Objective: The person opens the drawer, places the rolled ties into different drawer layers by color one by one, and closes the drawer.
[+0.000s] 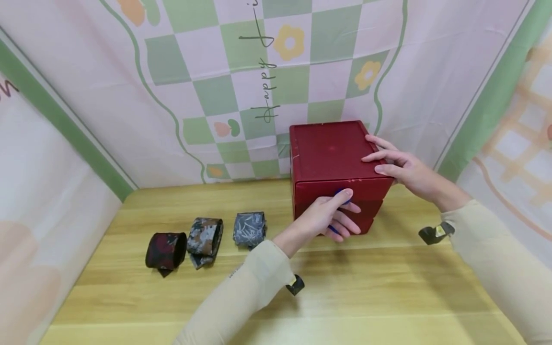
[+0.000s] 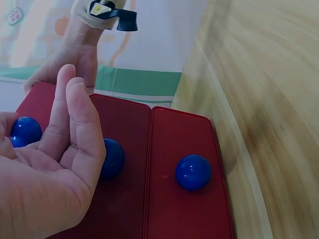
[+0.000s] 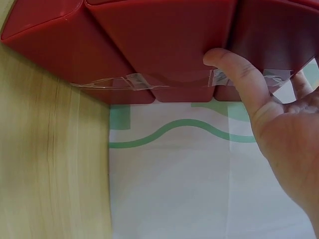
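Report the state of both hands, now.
Left hand: open, fingers extended by the blue knobs.
Right hand: open, resting on the red box.

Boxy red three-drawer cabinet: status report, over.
Left hand at round blue knobs. Right hand touching top of cabinet. Three rolled patterned cloths left, not blocking.

Dk-red box (image 1: 329, 149) w/ blue knobs (image 2: 193, 172); yel wood-grain table (image 1: 358, 297).
L cloth roll (image 1: 163, 250) blk w/ dk-red patches; mid roll (image 1: 203, 238) grey/brn/wht mottled; R roll (image 1: 250, 228) grey w/ pale thin lines. Sleeves (image 1: 502, 261) beige. Backdrop (image 1: 293, 85) wht, grn/wht checks, yel flower print.
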### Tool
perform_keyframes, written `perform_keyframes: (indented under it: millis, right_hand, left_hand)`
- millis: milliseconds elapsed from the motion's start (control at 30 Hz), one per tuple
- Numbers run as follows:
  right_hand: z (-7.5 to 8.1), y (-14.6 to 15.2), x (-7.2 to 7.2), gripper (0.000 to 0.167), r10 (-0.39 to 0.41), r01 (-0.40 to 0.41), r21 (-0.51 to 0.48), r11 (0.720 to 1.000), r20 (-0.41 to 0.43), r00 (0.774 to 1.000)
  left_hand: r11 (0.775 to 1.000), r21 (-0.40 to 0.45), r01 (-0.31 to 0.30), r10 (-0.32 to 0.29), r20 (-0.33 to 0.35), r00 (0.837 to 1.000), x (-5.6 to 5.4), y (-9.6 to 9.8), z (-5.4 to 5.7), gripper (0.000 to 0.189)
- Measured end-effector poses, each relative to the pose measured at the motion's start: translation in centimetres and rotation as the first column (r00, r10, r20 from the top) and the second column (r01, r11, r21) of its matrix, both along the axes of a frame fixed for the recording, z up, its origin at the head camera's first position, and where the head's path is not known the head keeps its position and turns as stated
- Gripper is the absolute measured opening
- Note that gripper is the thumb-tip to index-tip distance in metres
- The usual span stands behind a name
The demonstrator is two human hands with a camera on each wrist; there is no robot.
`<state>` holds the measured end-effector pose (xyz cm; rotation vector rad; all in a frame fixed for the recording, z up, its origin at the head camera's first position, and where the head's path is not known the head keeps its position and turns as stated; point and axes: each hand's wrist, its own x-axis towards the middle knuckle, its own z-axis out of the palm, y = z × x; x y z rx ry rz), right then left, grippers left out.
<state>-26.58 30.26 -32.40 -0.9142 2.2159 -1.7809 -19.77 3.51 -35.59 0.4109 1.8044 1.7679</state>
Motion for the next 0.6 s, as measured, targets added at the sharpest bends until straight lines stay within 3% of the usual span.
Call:
perform_keyframes:
  millis: [600]
  right_hand:
    - [-0.04, -0.01, -0.11, 0.031, 0.022, -0.022, -0.035, 0.999, 0.012, 1.0]
  left_hand:
    - [1.0, 0.014, 0.02, -0.02, 0.001, 1.0, -0.09, -0.1, -0.18, 0.071]
